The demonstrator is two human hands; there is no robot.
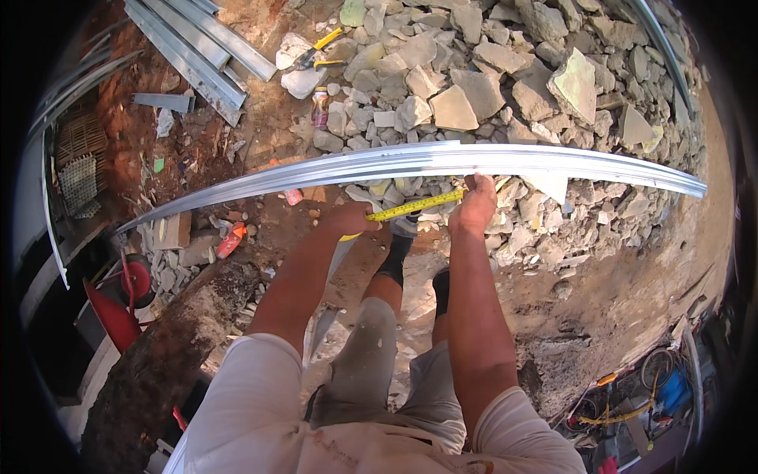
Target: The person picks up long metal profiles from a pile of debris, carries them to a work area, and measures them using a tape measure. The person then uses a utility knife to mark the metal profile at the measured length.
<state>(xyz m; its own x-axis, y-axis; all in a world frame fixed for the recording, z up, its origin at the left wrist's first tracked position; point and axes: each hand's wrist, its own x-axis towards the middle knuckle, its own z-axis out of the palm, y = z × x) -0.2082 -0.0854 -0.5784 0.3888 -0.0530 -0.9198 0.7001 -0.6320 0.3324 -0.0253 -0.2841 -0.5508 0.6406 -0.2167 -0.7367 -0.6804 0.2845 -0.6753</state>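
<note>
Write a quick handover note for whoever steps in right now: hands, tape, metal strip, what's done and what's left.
Left hand: closed on the case end of the yellow tape measure.
Right hand: pins the tape's far end against the long metal profile, thumb at its edge.
Profile: held up across the view, over the stone rubble; more profiles lie at upper left.
Done: tape stretched between both hands just below the profile.
Left: no mark visible on the metal yet; reading cannot be made out.
</note>
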